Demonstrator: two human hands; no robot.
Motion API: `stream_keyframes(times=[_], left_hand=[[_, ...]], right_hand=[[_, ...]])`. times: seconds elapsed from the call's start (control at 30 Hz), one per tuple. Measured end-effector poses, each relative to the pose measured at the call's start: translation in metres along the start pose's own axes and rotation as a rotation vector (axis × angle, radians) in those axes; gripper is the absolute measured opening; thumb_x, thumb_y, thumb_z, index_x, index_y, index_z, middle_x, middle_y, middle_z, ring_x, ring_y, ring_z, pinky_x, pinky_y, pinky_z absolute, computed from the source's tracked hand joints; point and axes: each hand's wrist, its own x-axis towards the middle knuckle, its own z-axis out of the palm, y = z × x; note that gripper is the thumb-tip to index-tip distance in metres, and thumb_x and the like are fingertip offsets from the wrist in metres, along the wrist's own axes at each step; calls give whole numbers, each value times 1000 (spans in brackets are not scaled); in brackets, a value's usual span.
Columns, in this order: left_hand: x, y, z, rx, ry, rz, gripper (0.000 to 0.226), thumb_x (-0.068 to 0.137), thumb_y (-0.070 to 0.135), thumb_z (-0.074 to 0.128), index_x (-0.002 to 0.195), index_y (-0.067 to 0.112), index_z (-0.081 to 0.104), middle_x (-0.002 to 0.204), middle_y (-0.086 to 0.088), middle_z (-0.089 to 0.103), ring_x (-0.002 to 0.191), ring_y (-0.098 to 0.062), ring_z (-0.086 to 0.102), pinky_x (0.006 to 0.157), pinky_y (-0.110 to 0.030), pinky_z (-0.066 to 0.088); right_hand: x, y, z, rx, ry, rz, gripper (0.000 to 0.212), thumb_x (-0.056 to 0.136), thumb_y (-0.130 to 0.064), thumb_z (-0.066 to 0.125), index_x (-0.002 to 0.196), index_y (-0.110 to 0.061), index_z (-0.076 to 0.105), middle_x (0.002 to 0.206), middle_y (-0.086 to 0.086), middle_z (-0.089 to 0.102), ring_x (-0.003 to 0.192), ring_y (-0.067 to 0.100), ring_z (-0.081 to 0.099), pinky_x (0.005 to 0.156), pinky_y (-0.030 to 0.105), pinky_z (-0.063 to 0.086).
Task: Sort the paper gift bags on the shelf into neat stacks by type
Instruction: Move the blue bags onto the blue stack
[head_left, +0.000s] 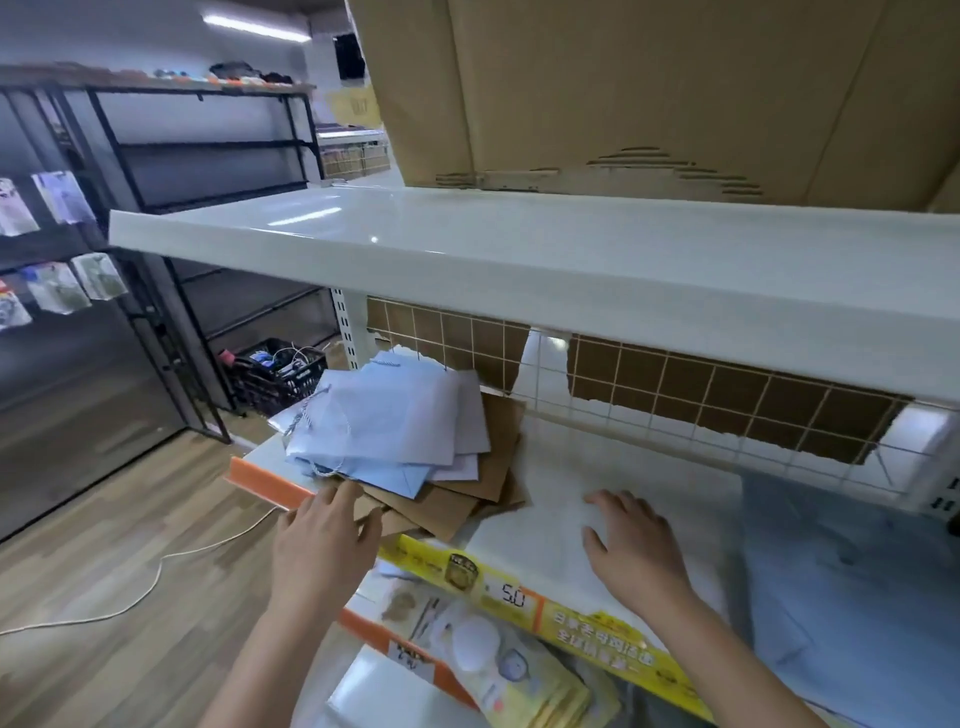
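A loose pile of pale blue and white gift bags (384, 421) with string handles lies on brown kraft bags (467, 499) at the left end of the white shelf (613, 462). My left hand (322, 540) reaches to the pile's front edge, fingers straight, its fingertips touching the lowest bags. My right hand (634, 540) lies flat, fingers spread, on a white bag (530, 535) in the shelf's middle. A stack of pale blue bags (841, 597) lies at the right.
An upper white shelf (519, 249) carrying a cardboard box (649, 88) overhangs close above. A wire grid (675, 384) backs the shelf. A yellow and orange price strip (571, 613) runs along the front edge. Packaged goods lie on the shelf below (493, 670). Black racks (171, 208) stand at the left.
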Motion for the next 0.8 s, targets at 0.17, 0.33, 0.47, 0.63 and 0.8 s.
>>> stream_keyframes(times=[0.17, 0.33, 0.47, 0.63, 0.8], left_hand=[[55, -46, 20, -26, 17, -81, 45, 87, 45, 59, 119, 14, 58, 116, -10, 60, 109, -33, 55, 85, -43, 39], [118, -78, 34, -33, -65, -236, 64, 91, 55, 44, 134, 9, 47, 137, -11, 49, 125, -31, 44, 96, -43, 34], [150, -87, 48, 8, -180, -252, 67, 83, 66, 50, 114, 6, 51, 118, -16, 57, 112, -33, 53, 89, -43, 36], [176, -96, 53, -44, -259, -180, 54, 82, 62, 56, 96, 10, 52, 103, -11, 65, 100, -30, 59, 83, -39, 34], [180, -103, 55, -168, -321, -245, 73, 71, 74, 59, 100, 9, 43, 106, -14, 63, 101, -33, 59, 86, -42, 39]], right_hand=[[30, -43, 19, 37, 12, 63, 38, 96, -32, 43, 134, -28, 43, 136, -4, 47, 127, 20, 42, 102, 34, 34], [67, -92, 34, 15, 0, 124, 36, 97, -32, 41, 131, -23, 44, 131, 1, 50, 123, 24, 45, 97, 37, 40], [85, -118, 46, 62, -20, 211, 36, 97, -33, 40, 132, -25, 46, 132, 0, 50, 123, 23, 45, 99, 37, 40], [103, -139, 61, 114, -9, 323, 35, 100, -30, 36, 130, -18, 46, 132, 6, 50, 123, 26, 45, 99, 37, 40], [125, -158, 71, 219, 43, 364, 39, 101, -30, 34, 137, -17, 39, 131, 7, 51, 118, 26, 51, 94, 39, 46]])
